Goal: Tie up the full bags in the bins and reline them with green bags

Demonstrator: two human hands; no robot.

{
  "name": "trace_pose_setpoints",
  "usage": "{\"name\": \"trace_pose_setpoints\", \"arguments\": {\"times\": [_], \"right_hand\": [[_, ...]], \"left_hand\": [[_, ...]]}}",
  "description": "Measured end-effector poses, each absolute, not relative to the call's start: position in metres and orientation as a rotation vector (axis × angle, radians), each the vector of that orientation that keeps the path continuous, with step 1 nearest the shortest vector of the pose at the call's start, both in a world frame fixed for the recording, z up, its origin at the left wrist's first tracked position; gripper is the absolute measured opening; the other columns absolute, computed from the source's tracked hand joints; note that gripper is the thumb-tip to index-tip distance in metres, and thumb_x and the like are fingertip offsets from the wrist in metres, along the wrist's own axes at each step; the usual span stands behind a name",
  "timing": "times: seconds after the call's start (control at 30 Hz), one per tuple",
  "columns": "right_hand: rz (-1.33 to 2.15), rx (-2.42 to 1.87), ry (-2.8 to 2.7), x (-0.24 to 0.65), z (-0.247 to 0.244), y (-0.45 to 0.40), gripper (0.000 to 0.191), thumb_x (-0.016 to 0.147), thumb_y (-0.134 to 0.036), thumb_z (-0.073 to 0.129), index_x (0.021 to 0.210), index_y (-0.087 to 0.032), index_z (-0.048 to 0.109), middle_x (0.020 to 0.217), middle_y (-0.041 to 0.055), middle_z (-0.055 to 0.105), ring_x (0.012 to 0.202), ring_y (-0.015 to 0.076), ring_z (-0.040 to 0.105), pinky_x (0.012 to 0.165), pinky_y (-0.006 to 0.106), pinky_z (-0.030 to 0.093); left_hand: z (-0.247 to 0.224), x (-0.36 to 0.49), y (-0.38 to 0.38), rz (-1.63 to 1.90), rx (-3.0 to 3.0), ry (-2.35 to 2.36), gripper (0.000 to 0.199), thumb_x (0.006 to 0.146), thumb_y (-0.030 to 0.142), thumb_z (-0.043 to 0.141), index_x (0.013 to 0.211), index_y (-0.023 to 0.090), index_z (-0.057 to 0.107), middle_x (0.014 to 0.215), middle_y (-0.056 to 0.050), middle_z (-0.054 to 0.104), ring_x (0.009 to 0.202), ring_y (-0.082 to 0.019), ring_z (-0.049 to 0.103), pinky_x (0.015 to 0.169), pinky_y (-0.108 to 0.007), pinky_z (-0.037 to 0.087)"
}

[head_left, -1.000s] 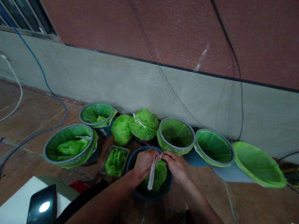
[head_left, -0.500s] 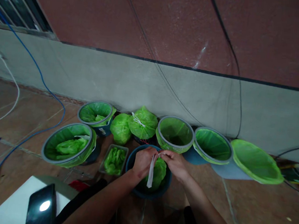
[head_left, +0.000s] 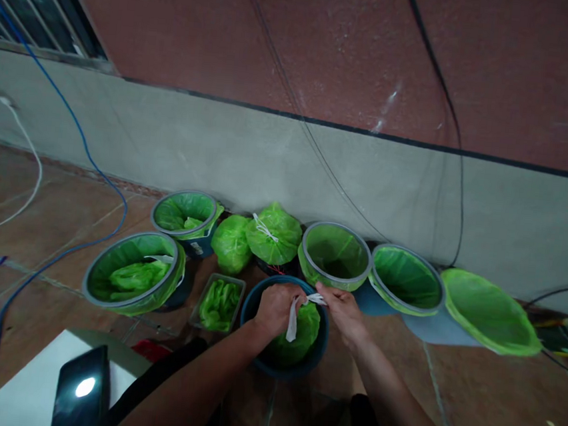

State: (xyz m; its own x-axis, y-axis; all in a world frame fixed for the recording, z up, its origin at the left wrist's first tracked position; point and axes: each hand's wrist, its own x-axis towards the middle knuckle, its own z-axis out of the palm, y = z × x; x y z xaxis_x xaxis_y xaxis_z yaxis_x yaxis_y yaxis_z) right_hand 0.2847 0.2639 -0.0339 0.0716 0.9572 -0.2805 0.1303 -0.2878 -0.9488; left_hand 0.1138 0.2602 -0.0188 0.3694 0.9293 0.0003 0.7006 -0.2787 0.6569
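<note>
My left hand (head_left: pixel 277 307) is closed on one part of a white strip (head_left: pixel 293 321), whose loose end hangs down. The other part is pinched in my right hand (head_left: pixel 343 312), a little apart on the right. Both hands are over a round blue tub (head_left: pixel 283 372). Inside the tub, under the strip, sits a green bag (head_left: pixel 299 338), partly covered by my left hand.
Bins with green liners stand left (head_left: pixel 132 272) and right (head_left: pixel 335 253) along the wall. Two filled green bags (head_left: pixel 275 232) and a tray of green pieces (head_left: pixel 219 304) are nearer the middle. A phone (head_left: pixel 82 391) lies on a white surface. A blue cable (head_left: pixel 66 252) crosses the floor.
My hands have moved slightly apart, with the white strip now stretched between them. Its hanging end looks shorter and higher. The view has shifted a little.
</note>
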Motion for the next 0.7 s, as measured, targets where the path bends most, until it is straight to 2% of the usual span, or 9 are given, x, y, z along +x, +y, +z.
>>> {"name": "trace_pose_setpoints", "arguments": {"times": [0.17, 0.3, 0.57, 0.7], "right_hand": [[1.096, -1.699, -1.253, 0.293, -0.029, 0.266, 0.055, 0.069, -0.065, 0.065, 0.045, -0.023, 0.038, 0.045, -0.0053, 0.033, 0.048, 0.0102, 0.029, 0.050, 0.028, 0.022], [1.050, -1.739, -1.435, 0.304, -0.031, 0.267, 0.058, 0.071, -0.064, 0.063, 0.046, -0.023, 0.029, 0.044, -0.0063, 0.026, 0.045, 0.0090, 0.025, 0.047, 0.028, 0.018], [0.832, -1.952, -1.574, 0.314, -0.049, 0.268, 0.054, 0.077, -0.061, 0.052, 0.042, -0.023, 0.036, 0.040, -0.0026, 0.037, 0.043, 0.0127, 0.038, 0.048, 0.029, 0.022], [0.818, -1.988, -1.604, 0.314, -0.053, 0.268, 0.054, 0.079, -0.060, 0.051, 0.042, -0.023, 0.038, 0.041, -0.0013, 0.042, 0.044, 0.0139, 0.041, 0.049, 0.029, 0.024]], "left_hand": [[-0.018, 0.108, 0.262, 0.415, 2.087, 1.484, 0.027, 0.090, 0.028, 0.049, 0.082, 0.021, 0.073, 0.083, -0.004, 0.073, 0.076, -0.018, 0.064, 0.070, -0.027, 0.042], [-0.016, 0.101, 0.264, 0.343, 2.083, 1.518, 0.027, 0.090, 0.032, 0.050, 0.085, 0.021, 0.074, 0.085, -0.005, 0.074, 0.082, -0.020, 0.066, 0.073, -0.028, 0.043], [-0.011, 0.092, 0.265, 0.231, 2.017, 1.616, 0.024, 0.086, 0.033, 0.054, 0.079, 0.019, 0.073, 0.085, -0.008, 0.072, 0.089, -0.022, 0.066, 0.080, -0.029, 0.046], [-0.014, 0.095, 0.273, 0.248, 1.788, 1.668, 0.023, 0.079, 0.024, 0.053, 0.060, 0.018, 0.064, 0.060, -0.005, 0.062, 0.067, -0.019, 0.061, 0.063, -0.027, 0.043]]}}
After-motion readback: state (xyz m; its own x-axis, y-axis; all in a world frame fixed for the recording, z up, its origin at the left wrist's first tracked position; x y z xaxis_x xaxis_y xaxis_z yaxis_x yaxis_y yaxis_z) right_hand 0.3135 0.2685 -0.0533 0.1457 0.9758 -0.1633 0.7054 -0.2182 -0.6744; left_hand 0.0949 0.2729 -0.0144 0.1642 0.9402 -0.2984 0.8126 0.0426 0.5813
